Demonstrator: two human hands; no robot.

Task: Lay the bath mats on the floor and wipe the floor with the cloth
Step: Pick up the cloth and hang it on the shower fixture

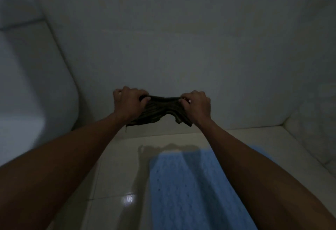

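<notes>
1. my left hand (pixel 127 102) and right hand (pixel 197 105) each pinch a top corner of the cloth (pixel 160 111), stretched in mid-air.
2. it looks soft, light, limp; the corners suit gripping.
3. mat (pixel 190 184) lies on the floor (pixel 112 175).

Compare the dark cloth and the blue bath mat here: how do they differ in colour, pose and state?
The cloth is dark and ribbed; the bath mat is light blue. The cloth hangs in the air, stretched between the left hand and right hand; the mat lies flat on the tiled floor. The cloth is bunched at its gripped edge; the mat is spread out. Both are textiles.
</notes>
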